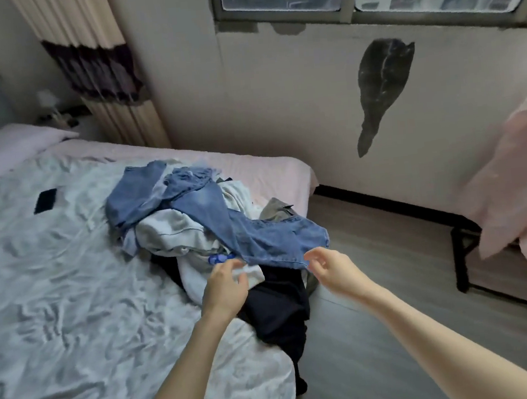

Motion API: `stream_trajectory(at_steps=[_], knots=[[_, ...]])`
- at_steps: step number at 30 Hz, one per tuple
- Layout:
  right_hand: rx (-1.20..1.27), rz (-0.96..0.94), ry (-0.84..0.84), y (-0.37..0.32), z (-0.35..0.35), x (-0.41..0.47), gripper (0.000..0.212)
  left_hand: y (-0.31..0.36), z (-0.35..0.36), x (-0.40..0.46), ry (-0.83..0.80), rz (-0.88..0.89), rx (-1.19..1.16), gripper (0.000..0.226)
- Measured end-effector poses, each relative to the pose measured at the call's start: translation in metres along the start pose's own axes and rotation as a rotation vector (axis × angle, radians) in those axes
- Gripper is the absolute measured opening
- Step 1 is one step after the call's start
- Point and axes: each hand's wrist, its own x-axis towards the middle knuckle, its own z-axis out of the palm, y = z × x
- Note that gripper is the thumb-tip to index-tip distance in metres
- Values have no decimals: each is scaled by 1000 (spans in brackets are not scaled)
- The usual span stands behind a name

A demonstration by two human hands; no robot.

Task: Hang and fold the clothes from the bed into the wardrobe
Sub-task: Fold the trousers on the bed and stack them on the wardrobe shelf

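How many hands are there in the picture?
2. The left hand reaches over the clothes pile on the bed; the right hand is at the hem of the blue jeans.
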Motion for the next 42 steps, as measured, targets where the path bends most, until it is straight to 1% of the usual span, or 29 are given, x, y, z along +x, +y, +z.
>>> stream_trajectory(at_steps=[4, 6, 7, 11, 13, 15, 18, 19, 21, 24, 26, 27, 28, 30, 31, 32, 33, 35, 36, 37, 38, 39, 40, 41, 42], knots=[[-4, -52, -121, -12, 21, 81, 33, -24, -6, 59, 39, -120, -35, 27], [-33, -73, -175, -16, 34, 132, 33, -35, -8, 99, 52, -181, -20, 27], [-42, -73, -189, -20, 34, 143, 32, -36, -11, 110, 41, -196, -2, 29], [-63, -120, -253, -39, 54, 270, 30, -50, -22, 227, 71, -290, 75, 37], [-73, -132, -265, -50, 66, 350, 34, -59, -29, 301, 102, -312, 123, 40], [-68, -129, -276, -62, 73, 408, 37, -66, -33, 357, 92, -340, 192, 43], [-32, -142, -282, -78, 94, 494, 39, -83, -31, 441, 83, -312, 316, 46], [-22, -138, -288, -80, 108, 527, 39, -94, -26, 474, 72, -301, 357, 46], [15, -142, -294, -84, 128, 566, 36, -109, -15, 511, 27, -276, 440, 47], [33, -160, -306, -81, 168, 624, 19, -137, 9, 561, -86, -259, 626, 59], [35, -166, -322, -82, 189, 653, 23, -155, 20, 587, -136, -299, 738, 66], [49, -153, -342, -83, 197, 664, 21, -162, 21, 597, -120, -321, 764, 65], [62, -132, -363, -83, 208, 676, 22, -169, 22, 607, -91, -330, 787, 59], [111, -44, -388, -85, 223, 689, 29, -173, 21, 616, -33, -253, 868, 39], [165, 31, -393, -87, 231, 694, 30, -172, 18, 618, -11, -226, 877, 33], [236, 127, -392, -88, 238, 697, 30, -170, 15, 617, 26, -243, 799, 30], [310, 229, -389, -92, 243, 699, 29, -170, 9, 617, 97, -285, 661, 29], [444, 380, -366, -100, 247, 698, 25, -170, -5, 612, 283, -387, 278, 29], [507, 423, -369, -105, 247, 698, 18, -169, -13, 609, 367, -429, 68, 28], [570, 453, -378, -110, 246, 696, 10, -168, -21, 603, 440, -455, -129, 27], [624, 478, -392, -112, 244, 695, 12, -168, -25, 597, 485, -489, -290, 26], [675, 489, -404, -119, 238, 691, 18, -166, -34, 588, 514, -528, -410, 26], [730, 480, -394, -122, 233, 688, 18, -165, -41, 581, 533, -555, -508, 24], [779, 453, -379, -124, 227, 683, 14, -167, -46, 575, 544, -576, -594, 20], [829, 408, -373, -129, 220, 677, 16, -165, -56, 565, 555, -583, -668, 14]])
